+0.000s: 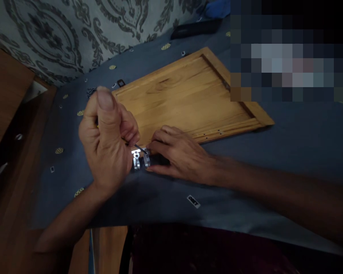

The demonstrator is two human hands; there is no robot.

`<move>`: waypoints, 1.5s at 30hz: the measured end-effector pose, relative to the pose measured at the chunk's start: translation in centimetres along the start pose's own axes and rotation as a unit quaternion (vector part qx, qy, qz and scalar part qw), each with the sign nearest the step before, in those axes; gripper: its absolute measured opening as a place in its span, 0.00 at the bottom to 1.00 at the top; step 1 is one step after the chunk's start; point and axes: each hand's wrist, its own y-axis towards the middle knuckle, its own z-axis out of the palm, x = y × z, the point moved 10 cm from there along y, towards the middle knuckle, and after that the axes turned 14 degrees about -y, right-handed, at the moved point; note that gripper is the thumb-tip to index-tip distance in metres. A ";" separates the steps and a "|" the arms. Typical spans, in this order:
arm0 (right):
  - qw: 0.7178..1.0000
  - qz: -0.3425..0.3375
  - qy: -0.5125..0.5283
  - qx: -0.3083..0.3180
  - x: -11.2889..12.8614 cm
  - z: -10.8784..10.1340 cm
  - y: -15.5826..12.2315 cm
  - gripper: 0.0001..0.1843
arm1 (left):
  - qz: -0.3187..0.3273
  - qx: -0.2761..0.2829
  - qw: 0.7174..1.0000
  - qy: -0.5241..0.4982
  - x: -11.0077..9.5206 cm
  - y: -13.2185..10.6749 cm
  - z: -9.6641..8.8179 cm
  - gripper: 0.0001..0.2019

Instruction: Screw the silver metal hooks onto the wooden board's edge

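Note:
My left hand (pixel 107 137) is closed in a fist around a screwdriver (pixel 140 148), its thumb pointing up. Most of the handle is hidden in the palm; the dark shaft slants down to the right. The tip meets one of two silver metal hooks (pixel 147 160) at the near edge of a framed wooden panel (pixel 177 102). My right hand (pixel 185 156) steadies that hook between thumb and fingers, its other fingers resting on the panel's edge. The other metal hook (pixel 136 163) sits just left, close below my left hand.
The panel lies on a blue patterned cloth (pixel 303 152). At the back are a black object (pixel 197 28) and blue fabric (pixel 218 8), by a patterned wall covering (pixel 108 23). A small dark ring-like piece (pixel 121 83) lies near the panel's left corner. Wooden furniture (pixel 5 91) stands left.

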 end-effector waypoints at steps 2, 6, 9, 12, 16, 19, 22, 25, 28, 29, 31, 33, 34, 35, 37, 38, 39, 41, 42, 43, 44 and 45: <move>1.000 -0.002 0.000 0.000 0.0 0.0 0.0 0.24 | -0.010 0.002 1.000 0.002 0.1 -0.1 0.1 0.24; 1.000 -0.001 -0.002 -0.002 0.1 -0.2 -0.1 0.23 | -0.023 -0.011 1.000 -0.008 0.2 0.0 0.0 0.25; 1.000 -0.002 -0.005 -0.004 0.1 -0.2 -0.1 0.24 | -0.010 -0.039 0.999 -0.027 -0.5 0.4 -0.6 0.29; 1.000 -0.003 -0.008 -0.005 0.0 -0.2 -0.1 0.25 | 0.012 -0.026 0.998 -0.060 -1.5 0.9 -0.6 0.30; 1.000 -0.004 -0.009 -0.007 0.1 -0.2 -0.1 0.25 | 0.024 -0.030 0.998 -0.055 -2.0 0.7 -0.7 0.29; 1.000 -0.003 -0.008 -0.003 0.1 -0.2 -0.1 0.25 | 0.008 -0.024 0.999 -0.036 -1.4 0.4 -0.6 0.29; 1.000 -0.004 -0.008 -0.005 0.1 -0.1 -0.1 0.25 | 0.023 -0.007 0.999 -0.037 -1.3 0.5 -0.5 0.28; 1.000 -0.005 -0.010 -0.011 0.1 -0.2 -0.1 0.25 | 0.032 0.011 0.999 -0.040 -1.2 0.8 -0.4 0.28; 1.000 -0.006 -0.008 -0.013 0.1 -0.2 -0.2 0.25 | 0.013 -0.004 0.999 -0.033 -0.7 0.8 -0.6 0.29; 1.000 -0.006 -0.007 -0.013 0.1 -0.3 -0.2 0.25 | 0.011 -0.007 0.999 -0.033 -0.7 0.7 -0.6 0.29; 1.000 -0.005 -0.006 -0.011 0.0 -0.2 -0.2 0.25 | 0.017 -0.010 0.999 -0.037 -0.7 0.6 -0.5 0.29; 1.000 -0.003 -0.007 -0.008 0.0 -0.2 -0.1 0.25 | 0.023 -0.004 0.999 -0.040 -0.7 0.4 -0.4 0.29; 1.000 -0.002 -0.008 -0.007 0.0 -0.2 -0.1 0.25 | 0.025 -0.003 0.999 -0.041 -0.6 0.4 -0.5 0.29; 1.000 -0.002 -0.008 -0.005 0.0 -0.1 -0.1 0.25 | 0.026 -0.003 0.999 -0.041 -0.6 0.4 -0.5 0.28; 1.000 -0.002 -0.008 -0.006 0.0 -0.1 -0.2 0.25 | 0.032 0.006 0.999 -0.043 -0.5 0.5 -0.6 0.28; 1.000 -0.003 -0.009 -0.007 0.0 -0.1 -0.2 0.25 | 0.036 0.012 0.998 -0.044 -0.5 0.5 -0.6 0.28; 1.000 -0.005 -0.011 -0.009 0.1 -0.1 -0.2 0.25 | 0.037 0.018 0.998 -0.042 -0.5 0.5 -0.5 0.28; 1.000 -0.005 -0.013 -0.011 0.1 -0.2 -0.2 0.26 | 0.035 0.035 0.998 -0.038 -0.4 0.5 -0.3 0.28; 1.000 -0.004 -0.012 -0.009 0.1 -0.2 -0.1 0.26 | 0.033 0.038 0.998 -0.036 -0.4 0.5 -0.3 0.28; 1.000 -0.003 -0.010 -0.007 0.1 -0.1 -0.1 0.25 | 0.024 0.040 0.998 -0.032 -0.3 0.4 -0.2 0.28; 1.000 -0.001 -0.008 -0.005 0.0 -0.1 -0.1 0.25 | 0.015 0.042 0.999 -0.030 -0.2 0.4 -0.1 0.28; 1.000 -0.001 -0.008 -0.003 0.0 -0.1 -0.1 0.25 | 0.007 0.044 0.999 -0.029 -0.2 0.3 0.0 0.28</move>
